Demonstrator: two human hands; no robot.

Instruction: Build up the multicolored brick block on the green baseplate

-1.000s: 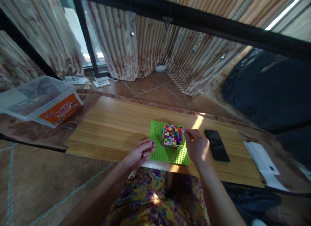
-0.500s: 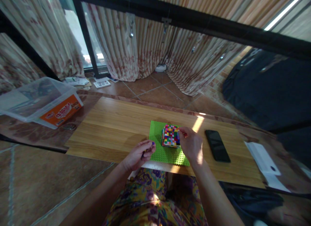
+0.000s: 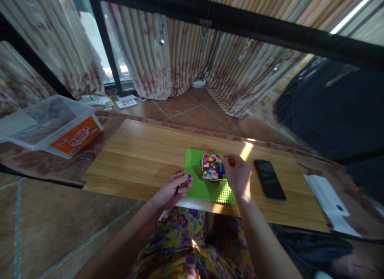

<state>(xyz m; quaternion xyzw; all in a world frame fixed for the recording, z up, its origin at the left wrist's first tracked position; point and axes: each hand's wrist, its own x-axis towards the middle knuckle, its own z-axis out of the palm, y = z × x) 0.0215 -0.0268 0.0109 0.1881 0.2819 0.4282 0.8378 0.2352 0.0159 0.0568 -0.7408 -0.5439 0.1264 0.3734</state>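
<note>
A block built of many small coloured toy bricks (image 3: pixel 212 166) stands on a green studded baseplate (image 3: pixel 195 191) on the wooden board. My right hand (image 3: pixel 240 177) is at the block's right side, its thumb and forefinger pinched at the top right edge. What lies between those fingertips, if anything, is too small to make out. Just left of the baseplate's front part, my left hand (image 3: pixel 174 187) is closed, palm partly up, around a few small toy bricks. A purple brick (image 3: pixel 189 177) shows at its fingertips; the others are mostly hidden by the fingers.
A black phone (image 3: pixel 269 179) lies right of the baseplate on the wooden board (image 3: pixel 141 151). Farther right are white papers or packaging (image 3: pixel 325 195). At the left stands a clear plastic box (image 3: pixel 60 123) with an orange label. Curtains and a dark rail are beyond.
My right hand has shifted slightly to the right at the block's top edge, its fingers drawn a little differently. The left hand stays in place with its bricks.
</note>
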